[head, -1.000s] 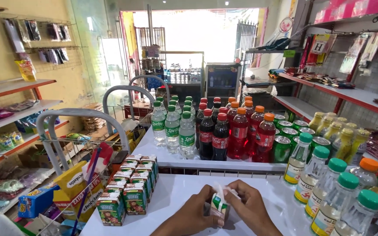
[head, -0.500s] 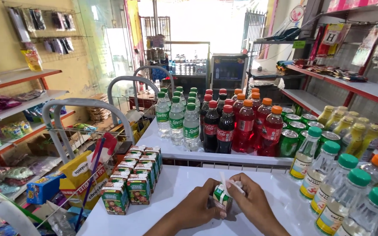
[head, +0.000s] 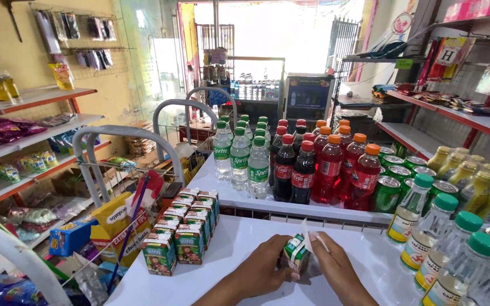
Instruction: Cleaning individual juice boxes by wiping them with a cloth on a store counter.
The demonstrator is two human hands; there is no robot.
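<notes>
My left hand (head: 266, 268) grips a small green-and-white juice carton (head: 294, 253) that stands on the white counter top (head: 222, 255). My right hand (head: 332, 264) touches the same carton from the right, its fingers on a thin white strip that sticks up from the carton's top. To the left, rows of several matching small green cartons (head: 184, 231) stand on the counter, apart from both hands.
Clear, dark and red soda bottles (head: 290, 161) and green cans (head: 395, 178) stand behind on a raised ledge. Green-capped bottles (head: 455, 249) line the right side. Metal racks (head: 126, 147) and snack boxes (head: 114, 221) sit at left. Red-edged shelves run along both walls.
The view has tilted down a little and moved closer. Both hands have stayed on the carton, with the white strip now raised above its top.
</notes>
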